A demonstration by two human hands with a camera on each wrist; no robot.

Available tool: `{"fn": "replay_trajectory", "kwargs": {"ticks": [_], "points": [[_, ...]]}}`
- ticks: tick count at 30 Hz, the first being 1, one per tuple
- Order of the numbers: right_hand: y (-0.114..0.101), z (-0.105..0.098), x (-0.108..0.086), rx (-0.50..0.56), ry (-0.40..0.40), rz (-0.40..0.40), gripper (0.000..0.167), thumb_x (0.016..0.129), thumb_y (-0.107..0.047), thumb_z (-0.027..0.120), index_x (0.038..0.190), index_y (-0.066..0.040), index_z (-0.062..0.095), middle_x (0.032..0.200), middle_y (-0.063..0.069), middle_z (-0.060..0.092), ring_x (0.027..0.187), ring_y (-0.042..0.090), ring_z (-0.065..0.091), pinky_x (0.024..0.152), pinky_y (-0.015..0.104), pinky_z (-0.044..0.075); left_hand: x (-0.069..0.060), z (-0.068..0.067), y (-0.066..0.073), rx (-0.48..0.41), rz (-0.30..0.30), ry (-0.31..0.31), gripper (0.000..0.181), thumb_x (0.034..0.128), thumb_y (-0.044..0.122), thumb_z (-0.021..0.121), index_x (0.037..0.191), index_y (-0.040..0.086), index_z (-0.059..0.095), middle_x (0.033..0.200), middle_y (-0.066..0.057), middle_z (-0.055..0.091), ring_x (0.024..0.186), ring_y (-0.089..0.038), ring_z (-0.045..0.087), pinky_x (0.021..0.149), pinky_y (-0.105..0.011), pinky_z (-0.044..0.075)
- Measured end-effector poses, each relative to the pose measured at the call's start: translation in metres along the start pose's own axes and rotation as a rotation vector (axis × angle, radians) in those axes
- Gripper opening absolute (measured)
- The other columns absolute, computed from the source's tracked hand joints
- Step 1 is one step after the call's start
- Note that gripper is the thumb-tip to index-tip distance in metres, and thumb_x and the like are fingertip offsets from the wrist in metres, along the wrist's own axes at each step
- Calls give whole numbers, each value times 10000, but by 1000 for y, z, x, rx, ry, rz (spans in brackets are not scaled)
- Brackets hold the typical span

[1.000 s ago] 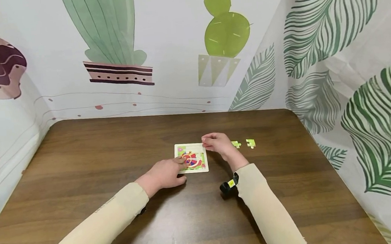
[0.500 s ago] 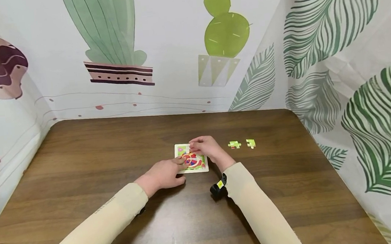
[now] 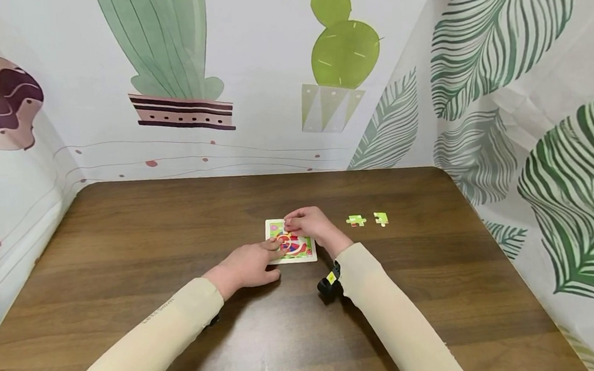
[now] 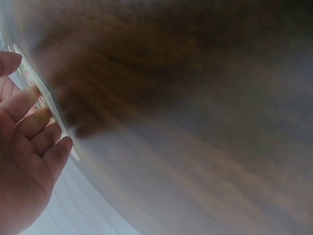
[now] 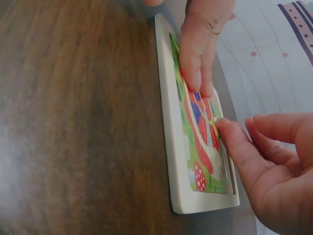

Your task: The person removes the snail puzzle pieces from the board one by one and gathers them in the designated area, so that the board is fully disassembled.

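Puzzle tray [image 5: 195, 203], white-rimmed, placed beneath both hands | contained: coloured picture [image 5: 200, 122] | left hand [image 3: 248, 265]: fingers extended, picture touched | right hand [image 3: 311, 222]: fingers bent, narrow gap, over tray's far part; held piece cannot be told | two loose green pieces [image 3: 356, 220] laid to right hand's right, on brown table [image 3: 214, 210]

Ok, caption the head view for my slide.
Left hand on the puzzle, right hand at its far side, two loose pieces on the table at right.
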State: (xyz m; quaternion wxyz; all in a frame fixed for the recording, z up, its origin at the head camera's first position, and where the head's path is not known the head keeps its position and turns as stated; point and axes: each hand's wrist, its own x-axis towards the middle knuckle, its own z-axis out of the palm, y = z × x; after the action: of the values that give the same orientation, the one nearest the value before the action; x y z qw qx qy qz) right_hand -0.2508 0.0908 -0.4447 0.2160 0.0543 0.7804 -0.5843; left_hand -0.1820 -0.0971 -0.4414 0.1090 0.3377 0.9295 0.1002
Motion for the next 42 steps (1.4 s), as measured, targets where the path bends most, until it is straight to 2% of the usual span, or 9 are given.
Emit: {"fn": "replay_trajectory", "kwargs": {"ticks": [8, 13, 18, 23, 25, 29, 34, 39, 42], "points": [[-3, 1, 2, -25, -35, 5, 293, 1037, -86, 555, 1259, 71, 663, 1243, 259, 712, 1124, 254, 726, 1030, 367, 567, 2, 1, -2, -15, -16, -16, 543, 910, 280, 619, 1426, 107, 618, 1557, -152, 518, 1425, -330, 537, 1084, -481, 509], [-4, 2, 6, 11, -39, 26, 283, 1030, -65, 560, 1252, 79, 661, 1224, 262, 714, 1023, 209, 725, 1040, 373, 562, 1, 2, -2, -19, -15, -18, 544, 914, 276, 619, 1431, 107, 612, 1556, -154, 517, 1429, -329, 532, 1089, -487, 507], [-3, 2, 10, 52, -15, 65, 291, 1003, -37, 595, 1263, 73, 665, 1192, 239, 728, 885, 136, 698, 949, 303, 599, 2, 3, -1, -23, -14, -19, 546, 906, 269, 616, 1427, 105, 616, 1552, -153, 523, 1435, -324, 527, 1088, -485, 508], [-5, 2, 13, 82, 2, 85, 320, 986, -12, 610, 1290, 77, 655, 1220, 258, 719, 836, 115, 686, 870, 251, 612, 2, 2, -1, -27, -23, -19, 535, 911, 269, 614, 1419, 103, 624, 1553, -149, 524, 1433, -321, 531, 1096, -483, 502], [-7, 3, 13, 86, 1, 85, 321, 979, 1, 613, 1286, 88, 654, 1150, 238, 738, 809, 106, 684, 849, 241, 614, 2, 2, -1, -21, -21, -13, 523, 911, 269, 616, 1403, 93, 638, 1550, -151, 527, 1429, -321, 535, 1095, -482, 503], [-10, 4, 14, 71, 5, 84, 299, 969, 15, 622, 1250, 105, 670, 1050, 194, 748, 762, 88, 670, 826, 234, 617, 2, 1, -1, -22, -22, -12, 532, 909, 275, 620, 1410, 97, 632, 1554, -150, 522, 1435, -317, 529, 1095, -481, 503], [-10, 5, 17, 33, 5, 86, 272, 972, -12, 634, 1212, 100, 697, 1059, 190, 763, 728, 74, 656, 732, 185, 601, 2, 1, -1, -39, -41, -22, 545, 919, 281, 618, 1439, 117, 604, 1568, -145, 504, 1439, -324, 521, 1093, -493, 502], [-10, 7, 16, -23, 17, 74, 244, 968, -31, 648, 1165, 91, 725, 904, 119, 751, 680, 76, 642, 642, 163, 562, 2, 2, -1, -50, -51, -30, 540, 932, 293, 611, 1448, 132, 595, 1582, -132, 488, 1445, -323, 513, 1099, -498, 496], [-11, 8, 15, -60, 26, 59, 229, 965, -32, 651, 1146, 80, 736, 931, 144, 769, 680, 81, 639, 645, 173, 561, 2, 2, 0, -44, -48, -29, 543, 926, 283, 613, 1445, 126, 598, 1578, -130, 496, 1452, -320, 506, 1097, -500, 497]]}}
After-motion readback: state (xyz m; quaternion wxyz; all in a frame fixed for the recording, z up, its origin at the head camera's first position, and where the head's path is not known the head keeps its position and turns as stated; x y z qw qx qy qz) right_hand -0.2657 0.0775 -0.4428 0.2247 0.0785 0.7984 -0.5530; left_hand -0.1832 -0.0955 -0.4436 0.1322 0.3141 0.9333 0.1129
